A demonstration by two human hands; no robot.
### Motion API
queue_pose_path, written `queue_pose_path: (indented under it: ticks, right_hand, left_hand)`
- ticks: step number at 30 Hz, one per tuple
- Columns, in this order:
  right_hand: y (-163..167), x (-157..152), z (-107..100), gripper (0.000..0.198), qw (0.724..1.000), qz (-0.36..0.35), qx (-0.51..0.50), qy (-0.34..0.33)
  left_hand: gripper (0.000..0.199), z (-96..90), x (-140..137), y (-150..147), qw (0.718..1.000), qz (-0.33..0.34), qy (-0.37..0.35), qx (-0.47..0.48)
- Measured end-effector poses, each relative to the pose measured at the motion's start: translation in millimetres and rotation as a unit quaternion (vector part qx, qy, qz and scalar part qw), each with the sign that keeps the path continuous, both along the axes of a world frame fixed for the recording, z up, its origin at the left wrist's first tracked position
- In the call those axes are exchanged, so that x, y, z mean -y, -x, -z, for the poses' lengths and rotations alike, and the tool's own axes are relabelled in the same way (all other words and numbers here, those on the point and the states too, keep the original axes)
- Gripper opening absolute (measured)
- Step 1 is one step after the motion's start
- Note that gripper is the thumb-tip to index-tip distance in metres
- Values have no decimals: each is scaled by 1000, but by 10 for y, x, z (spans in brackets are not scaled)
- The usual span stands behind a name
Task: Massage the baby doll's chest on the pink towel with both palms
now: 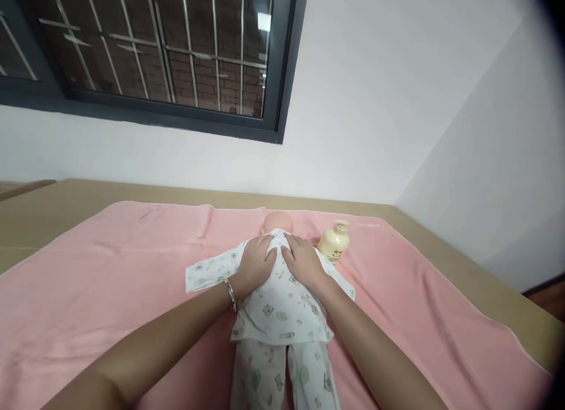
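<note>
A doll [278, 223] is laid lengthwise on a pink cloth [132, 292], its rounded head pointed toward the wall [353, 122] and its legs cut off by the lower edge of the view. The upper body is covered by a white printed top [285, 310], and matching trousers [260, 369] are worn below it, so the clothing can be judged to be fully on. The left hand [257, 260] and the right hand [306, 262] are spread side by side on the upper part of the top, thumbs turned inward; both are relaxed and unclenched, and nothing is seen to be gripped. One sleeve [212, 273] is stretched out flat to the left, while the other is partly hidden by the right arm. The handling of the doll's upper body is judged to be under way, not finished, since both palms are rested there. A cream pump bottle [334, 245] is placed near the right hand, touched by neither hand; whether it has been used cannot be told. How much handling is left, and whether the doll is turned face up or face down, cannot be made out.
</note>
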State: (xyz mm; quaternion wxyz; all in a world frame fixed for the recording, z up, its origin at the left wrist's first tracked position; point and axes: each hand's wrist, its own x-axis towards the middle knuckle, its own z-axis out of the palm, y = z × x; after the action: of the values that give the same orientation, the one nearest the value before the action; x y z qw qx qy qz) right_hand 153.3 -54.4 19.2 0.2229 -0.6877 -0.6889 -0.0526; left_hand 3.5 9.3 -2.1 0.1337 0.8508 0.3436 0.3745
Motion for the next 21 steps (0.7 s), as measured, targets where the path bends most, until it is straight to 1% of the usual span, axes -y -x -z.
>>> queue_pose_path:
  ticks: [3, 5, 7, 10, 12, 15, 18, 21]
  right_hand:
    - [0, -1, 10, 44, 999, -22, 20, -10]
    - [42, 28, -2, 43, 999, -16, 31, -13]
    - [118, 84, -25, 42, 999, 9, 41, -13]
    - [231, 173, -58, 41, 997, 60, 56, -13]
    - [251, 195, -72, 39, 995, 79, 59, -8]
    - [179, 153, -73, 38, 996, 80, 42, 6]
    - [73, 74, -50, 38, 997, 76, 26, 11]
    - [29, 35, -24, 37, 998, 55, 29, -5]
  left_hand:
    - [32, 1, 28, -11, 999, 22, -23, 18]
    - [31, 6, 50, -7, 998, 30, -45, 24]
    - [29, 6, 78, 9, 997, 26, -72, 15]
    - [26, -12, 121, 39, 995, -5, -96, -10]
    - [23, -33, 137, 48, 995, -29, -88, -27]
    - [22, -57, 129, 34, 997, -47, -52, -42]
    - [27, -63, 93, 8, 998, -26, -27, -52]
    - [30, -55, 61, -5, 998, 2, -26, -53]
